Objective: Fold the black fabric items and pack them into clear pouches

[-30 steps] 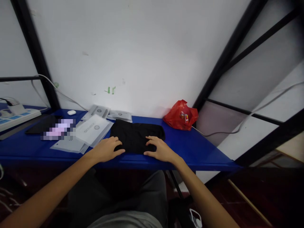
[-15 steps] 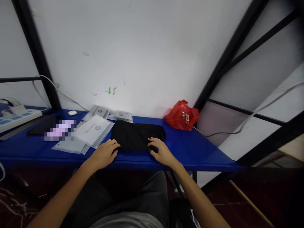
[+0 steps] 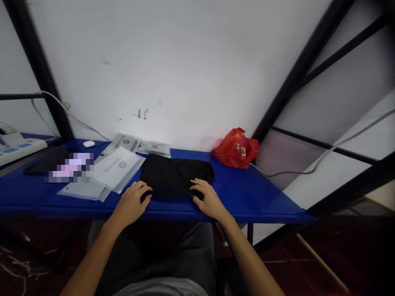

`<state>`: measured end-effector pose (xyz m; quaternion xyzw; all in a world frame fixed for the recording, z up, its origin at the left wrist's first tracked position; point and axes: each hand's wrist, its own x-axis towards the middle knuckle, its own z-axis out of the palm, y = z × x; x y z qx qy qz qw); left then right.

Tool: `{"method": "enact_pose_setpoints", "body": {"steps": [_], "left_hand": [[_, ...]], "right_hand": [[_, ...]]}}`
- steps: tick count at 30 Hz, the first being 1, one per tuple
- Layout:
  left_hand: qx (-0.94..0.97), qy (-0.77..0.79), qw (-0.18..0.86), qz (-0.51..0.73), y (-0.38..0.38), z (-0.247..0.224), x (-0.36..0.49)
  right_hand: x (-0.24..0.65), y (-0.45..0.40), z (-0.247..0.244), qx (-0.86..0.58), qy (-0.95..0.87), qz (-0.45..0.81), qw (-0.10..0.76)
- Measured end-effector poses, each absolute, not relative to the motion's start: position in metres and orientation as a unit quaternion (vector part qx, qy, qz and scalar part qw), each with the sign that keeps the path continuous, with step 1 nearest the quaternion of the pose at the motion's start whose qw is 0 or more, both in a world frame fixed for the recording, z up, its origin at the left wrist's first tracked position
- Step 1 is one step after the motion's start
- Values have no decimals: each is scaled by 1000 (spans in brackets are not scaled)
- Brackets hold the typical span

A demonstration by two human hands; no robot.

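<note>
A folded black cloth (image 3: 173, 176) lies flat near the front edge of the blue table (image 3: 247, 197). My left hand (image 3: 132, 201) rests at the cloth's front left corner, thumb and fingers apart. My right hand (image 3: 208, 199) is on the cloth's front right part, its fingers spread over the fabric and the thumb near the edge. Neither hand grips the cloth. Just left of the cloth, white printed plastic bags (image 3: 119, 168) lie overlapping.
A red plastic bag (image 3: 236, 149) stands at the back right by the black frame. To the left are a pixelated phone-like object (image 3: 70, 166), a dark flat item (image 3: 46, 159), a small white case (image 3: 89, 144) and a power strip (image 3: 23, 149). A white wall rises behind.
The camera view has shifted slightly to the right. My hands and the black cloth keep nearly the same positions relative to each other.
</note>
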<state>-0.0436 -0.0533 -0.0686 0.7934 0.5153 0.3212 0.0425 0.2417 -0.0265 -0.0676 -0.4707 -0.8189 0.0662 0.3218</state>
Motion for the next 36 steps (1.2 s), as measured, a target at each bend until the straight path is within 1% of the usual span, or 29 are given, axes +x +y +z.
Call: {"method": "enact_pose_setpoints", "body": {"steps": [9,14,20,30,32,36], "left_hand": [[779,528,85,327,-46,-69,-45],[791,518,110,306,-35,-66,-48],[780,537,131,293,-41,-61,-47],[724,592,205,287,-49,-59,-49],[719,595,204,294,-48,-62,-49],[742,577,149,308,-45,-64,-48]], "right_hand": [[242,-30,-66,-479,-812,86,321],[242,-30,-65,-488,-810,91,314],[242,-30,-61,-501,-809,88,294],[245,-37,-58,-504,-819,90,260],[246,-38,-58,-504,-821,87,252],[247,-37,-58,-507,-823,87,242]]}}
